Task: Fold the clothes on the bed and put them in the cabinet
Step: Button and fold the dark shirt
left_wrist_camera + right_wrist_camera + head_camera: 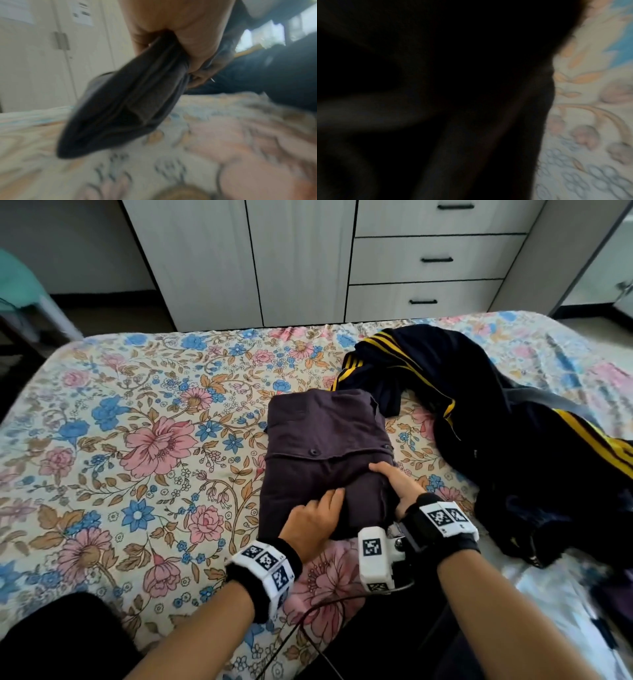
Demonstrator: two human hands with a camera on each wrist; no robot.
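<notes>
A folded purple-grey garment [325, 433] with buttons lies on the floral bed [137, 440], right of centre. My left hand [325, 508] grips its near edge, thumb on top. In the blurred left wrist view the folded garment [123, 105] hangs from the left hand [171, 27], its near end lifted off the sheet. My right hand [387, 479] holds the near right corner, thumb over the top and fingers hidden under the cloth. The right wrist view shows only dark fabric [419, 108] beside the sheet [590, 108].
A crumpled navy garment with yellow stripes [496, 412] sprawls over the bed's right side. Beyond the bed stands a white cabinet [274, 258] with shut doors and several drawers [435, 258]. A black cable [308, 628] trails over the near edge of the bed.
</notes>
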